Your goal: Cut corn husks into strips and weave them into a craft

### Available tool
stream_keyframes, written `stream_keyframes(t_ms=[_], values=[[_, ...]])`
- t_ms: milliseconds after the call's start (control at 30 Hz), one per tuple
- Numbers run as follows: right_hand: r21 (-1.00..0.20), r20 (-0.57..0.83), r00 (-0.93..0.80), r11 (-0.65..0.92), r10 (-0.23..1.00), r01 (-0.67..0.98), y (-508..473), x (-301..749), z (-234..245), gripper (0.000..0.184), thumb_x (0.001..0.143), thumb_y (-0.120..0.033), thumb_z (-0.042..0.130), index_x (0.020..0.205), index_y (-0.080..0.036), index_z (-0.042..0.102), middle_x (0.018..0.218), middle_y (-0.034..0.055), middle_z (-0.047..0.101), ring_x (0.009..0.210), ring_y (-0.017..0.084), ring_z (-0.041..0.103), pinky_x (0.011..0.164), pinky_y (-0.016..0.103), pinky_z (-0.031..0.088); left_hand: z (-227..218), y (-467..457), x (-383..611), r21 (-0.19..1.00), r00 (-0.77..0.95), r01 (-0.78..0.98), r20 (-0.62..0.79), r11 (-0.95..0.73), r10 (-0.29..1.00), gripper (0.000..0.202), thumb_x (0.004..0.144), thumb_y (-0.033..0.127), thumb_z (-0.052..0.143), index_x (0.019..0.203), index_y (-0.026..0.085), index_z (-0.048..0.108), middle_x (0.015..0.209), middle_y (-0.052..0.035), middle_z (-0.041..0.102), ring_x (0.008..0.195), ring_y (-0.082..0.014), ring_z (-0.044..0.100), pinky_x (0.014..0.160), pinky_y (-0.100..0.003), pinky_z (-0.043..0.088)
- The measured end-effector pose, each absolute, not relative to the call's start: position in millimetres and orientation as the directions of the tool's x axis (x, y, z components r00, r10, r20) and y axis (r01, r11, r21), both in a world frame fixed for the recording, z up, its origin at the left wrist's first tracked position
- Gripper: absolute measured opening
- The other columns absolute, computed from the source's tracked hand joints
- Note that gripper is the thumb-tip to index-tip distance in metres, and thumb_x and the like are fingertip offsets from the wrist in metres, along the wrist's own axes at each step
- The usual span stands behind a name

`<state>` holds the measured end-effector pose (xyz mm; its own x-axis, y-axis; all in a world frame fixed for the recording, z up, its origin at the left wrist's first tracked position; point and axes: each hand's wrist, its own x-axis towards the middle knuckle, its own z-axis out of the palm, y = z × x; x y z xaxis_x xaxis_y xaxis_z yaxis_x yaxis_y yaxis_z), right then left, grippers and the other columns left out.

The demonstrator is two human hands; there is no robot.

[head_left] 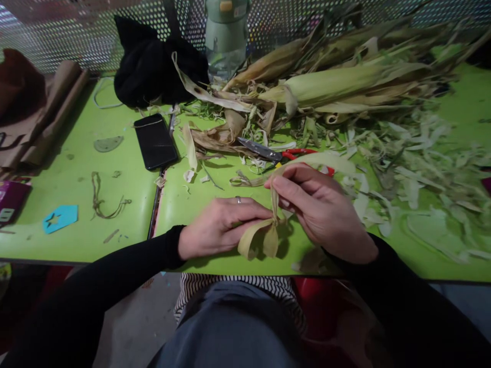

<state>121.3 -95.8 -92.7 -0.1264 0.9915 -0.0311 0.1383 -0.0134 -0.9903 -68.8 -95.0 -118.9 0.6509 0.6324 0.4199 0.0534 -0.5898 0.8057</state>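
Note:
Between my hands, above the front of the green table, is a knotted piece of corn husk with two looped ends hanging down. My left hand, wearing a ring, pinches the husk near its knot. My right hand grips a strip of the same husk higher up, thumb against fingers; the pale strip trails off to the right behind the hand. Just beyond the right hand lie scissors with red handles, partly covered by the hand and strip.
A heap of corn husks covers the back, with shredded scraps at right. A phone, black cloth bag, bottle, blue tag, twine and brown paper bag stand or lie leftward.

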Motion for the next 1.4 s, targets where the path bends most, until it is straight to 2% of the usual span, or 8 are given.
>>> stream_keyframes(t_ms=[167,400,667,833,967,1067,1200,1400], values=[[-0.992,-0.007,-0.087,0.004,0.996,0.127,-99,117,-97,0.023,0.087,-0.045,0.069,0.081,-0.023,0.065,0.07,-0.0025,0.058,0.06,0.011,0.049,0.055,0.026,0.043,-123,-99,-69,0.749,0.66,-0.004,0.5,-0.663,0.561,0.019,0.097,0.02,0.057,0.109,0.011,0.07,0.101,-0.0123,0.077,0.094,-0.0137,0.072,0.084,-0.021,0.057],[-0.959,0.034,-0.225,0.095,0.974,0.266,-95,117,-95,0.019,0.09,-0.04,0.065,0.081,-0.023,0.063,0.076,-0.0004,0.063,0.071,0.016,0.059,0.067,0.03,0.053,-121,-103,-66,0.741,0.692,0.039,0.464,-0.67,0.553,0.022,0.099,0.023,0.052,0.111,0.016,0.07,0.101,-0.0091,0.076,0.094,-0.0138,0.071,0.083,-0.023,0.056],[-0.881,0.105,-0.243,0.204,0.964,0.426,-90,128,-89,0.028,0.096,-0.049,0.055,0.1,-0.024,0.066,0.085,0.0019,0.066,0.069,0.015,0.058,0.055,0.026,0.044,-121,-86,-64,0.924,0.302,0.138,0.305,-0.358,0.903,0.022,0.091,0.039,0.067,0.092,0.019,0.076,0.089,-0.0054,0.072,0.087,-0.0159,0.063,0.083,-0.03,0.051],[-0.814,0.184,-0.242,0.286,0.953,0.506,-88,126,-88,0.016,0.089,-0.039,0.068,0.091,-0.023,0.065,0.086,0.0025,0.069,0.077,0.018,0.064,0.065,0.029,0.05,-122,-82,-67,0.993,0.413,-0.109,0.086,-0.045,0.907,0.036,0.085,0.05,0.072,0.097,0.015,0.075,0.091,-0.0057,0.076,0.079,-0.0136,0.067,0.076,-0.026,0.055],[-0.855,0.167,-0.256,0.269,0.952,0.442,-86,129,-89,0.019,0.088,-0.041,0.069,0.088,-0.023,0.064,0.082,0.0016,0.069,0.073,0.017,0.064,0.067,0.03,0.052,-117,-80,-69,0.925,0.508,-0.261,-0.111,0.276,0.854,0.042,0.089,0.054,0.064,0.099,0.014,0.074,0.086,-0.0084,0.076,0.072,-0.0152,0.071,0.072,-0.029,0.059],[-0.887,0.127,-0.276,0.234,0.953,0.398,-85,132,-87,0.021,0.086,-0.042,0.071,0.087,-0.023,0.063,0.082,0.0018,0.068,0.071,0.016,0.062,0.065,0.029,0.052,-112,-79,-71,0.877,0.579,-0.267,-0.186,0.4,0.794,0.046,0.091,0.056,0.062,0.096,0.011,0.071,0.083,-0.0102,0.076,0.071,-0.0162,0.073,0.07,-0.029,0.06],[-0.918,0.042,-0.328,0.166,0.944,0.36,-84,134,-83,0.028,0.088,-0.05,0.067,0.089,-0.023,0.062,0.079,0.0009,0.065,0.066,0.015,0.06,0.059,0.027,0.05,-107,-81,-70,0.896,0.581,-0.236,-0.181,0.377,0.793,0.032,0.081,0.039,0.08,0.095,0.012,0.068,0.079,-0.0033,0.074,0.069,-0.0111,0.071,0.069,-0.023,0.058],[-0.89,0.011,-0.296,0.144,0.955,0.432,-85,133,-89,0.036,0.08,-0.055,0.075,0.092,-0.023,0.063,0.082,0.0016,0.069,0.071,0.017,0.064,0.061,0.028,0.05,-115,-85,-64,0.945,0.505,-0.254,-0.051,0.205,0.861,0.032,0.083,0.032,0.077,0.105,0.013,0.065,0.078,-0.0007,0.07,0.073,-0.0104,0.071,0.069,-0.021,0.057]])
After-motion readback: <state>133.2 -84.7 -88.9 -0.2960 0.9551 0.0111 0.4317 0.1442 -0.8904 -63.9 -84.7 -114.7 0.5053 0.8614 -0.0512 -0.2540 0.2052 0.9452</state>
